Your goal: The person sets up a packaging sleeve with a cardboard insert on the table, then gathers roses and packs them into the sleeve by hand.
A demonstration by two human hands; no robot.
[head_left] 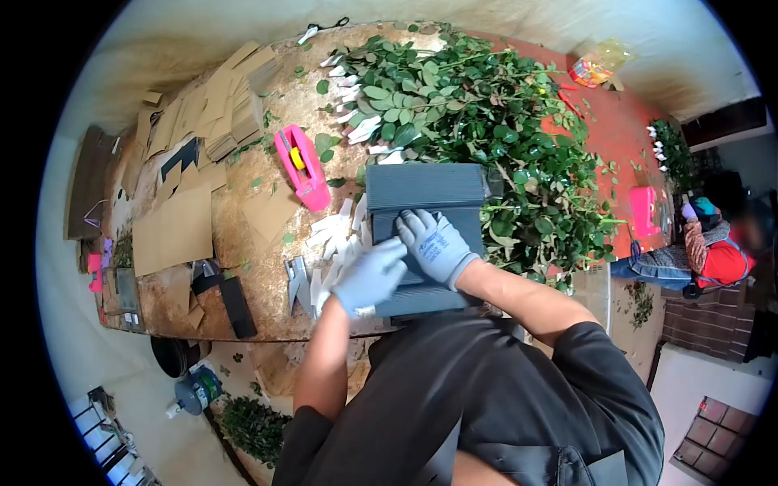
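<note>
Dark grey corrugated sheets (424, 185) lie at the table's front edge, folded or stacked; which cannot be told. My right hand (438, 247), in a grey glove, rests on them with its fingers spread a little. My left hand (371, 277), also gloved, is blurred by motion over their left edge; whether it holds anything is hidden. White strips (328, 231) lie scattered just left of the sheets. A metal stapler (297, 285) lies left of my left hand. Beyond the sheets is a large pile of leafy green stems (519, 154), with white-wrapped ends (365, 130) on its left.
A pink tape dispenser (302, 168) stands left of the stems. Brown cardboard pieces (173, 229) cover the table's left part, near a black strip (237, 307). Scissors (331, 24) lie at the far edge. A co-worker (713, 247) is at the right, near another pink dispenser (644, 211).
</note>
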